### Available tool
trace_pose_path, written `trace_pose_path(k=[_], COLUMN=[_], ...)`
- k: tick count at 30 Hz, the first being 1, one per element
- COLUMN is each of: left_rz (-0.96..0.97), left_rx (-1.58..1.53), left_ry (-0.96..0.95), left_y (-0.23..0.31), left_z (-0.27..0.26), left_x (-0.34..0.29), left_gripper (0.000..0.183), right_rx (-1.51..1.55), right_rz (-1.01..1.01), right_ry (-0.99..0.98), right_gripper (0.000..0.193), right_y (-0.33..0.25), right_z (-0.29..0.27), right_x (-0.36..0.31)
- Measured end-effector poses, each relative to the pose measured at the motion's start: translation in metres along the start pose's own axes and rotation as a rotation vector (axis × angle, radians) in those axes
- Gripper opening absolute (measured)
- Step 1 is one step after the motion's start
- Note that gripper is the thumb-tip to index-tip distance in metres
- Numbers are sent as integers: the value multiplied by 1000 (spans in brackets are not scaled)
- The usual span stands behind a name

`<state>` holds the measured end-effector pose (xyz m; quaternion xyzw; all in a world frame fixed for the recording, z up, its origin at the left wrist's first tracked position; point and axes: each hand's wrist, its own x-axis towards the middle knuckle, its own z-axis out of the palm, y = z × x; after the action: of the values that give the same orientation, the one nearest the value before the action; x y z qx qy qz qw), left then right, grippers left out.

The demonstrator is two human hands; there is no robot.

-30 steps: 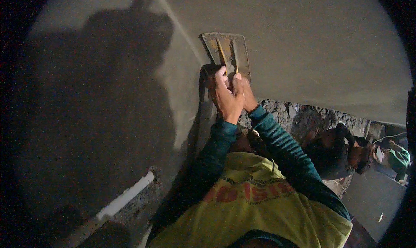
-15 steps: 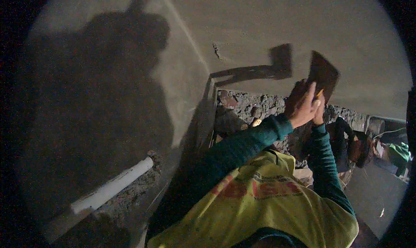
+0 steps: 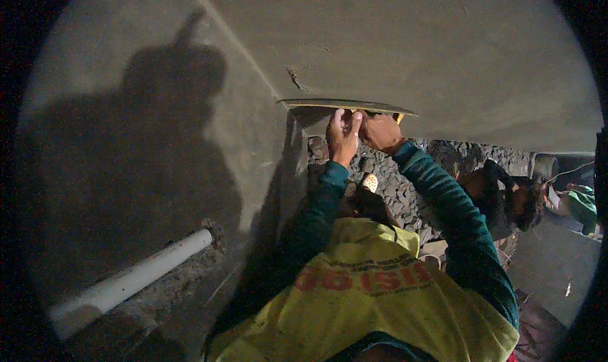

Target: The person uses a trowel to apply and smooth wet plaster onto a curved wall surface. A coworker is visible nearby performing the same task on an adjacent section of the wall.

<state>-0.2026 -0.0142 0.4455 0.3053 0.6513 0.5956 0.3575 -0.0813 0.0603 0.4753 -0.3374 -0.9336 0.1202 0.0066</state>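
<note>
A long, thin plastering float (image 3: 345, 104) with a yellow edge lies almost edge-on against the grey plastered wall (image 3: 405, 45), just above the wall's lower edge. Its left end reaches the inside corner. My right hand (image 3: 382, 133) is closed in a fist behind the float, at its yellow grip, which is mostly hidden by the fingers. Beside it my left hand (image 3: 344, 139) has its thumb and fingers bent up against the float's underside, closed on it. A small rough gouge (image 3: 294, 78) marks the plaster above the float.
Broken stones (image 3: 405, 191) lie below the wall, with a pale perforated shoe (image 3: 370, 182) among them. A white pipe (image 3: 158, 261) sits in a rough channel at left. One person in dark clothes (image 3: 484, 185) and another in green (image 3: 579, 204) are at right.
The float has swung from a tilted position on the right to lie flat along the wall by the corner. Both hands moved left with it, the left hand now left of the right.
</note>
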Motion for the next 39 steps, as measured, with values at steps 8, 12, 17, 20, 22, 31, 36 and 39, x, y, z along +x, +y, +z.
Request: trace_pose_path(k=[8,12,17,20,22,31,36,39], left_rz=[74,155,208,193,324,808,1104,954], left_rx=[-14,2,12,-41,26,-218,-155,-234], left_ry=[92,92,107,48,95,-122,-97,-149], left_y=[-19,52,106,145,171,332,353,292], left_z=[-5,-2,-10,-15,-11,-5,14,12], left_x=[18,18,10,9,10,6,6,-22], left_gripper=[71,73,71,69,64,44,40,32], right_rx=[-24,-87,-158,-173,-193,69,654,728], right_rz=[-29,16,-84,-99,-153,-270,2,225], right_ry=[137,41,200,199,326,603,916,1029], right_gripper=[50,48,36,32,32,27,31,31], right_y=[-22,-12,-36,-53,-56,-50,-38,-22], right_z=[-14,-43,-107,-152,-180,-324,-385,-350], right_x=[11,19,10,7,5,-15,-40,-76])
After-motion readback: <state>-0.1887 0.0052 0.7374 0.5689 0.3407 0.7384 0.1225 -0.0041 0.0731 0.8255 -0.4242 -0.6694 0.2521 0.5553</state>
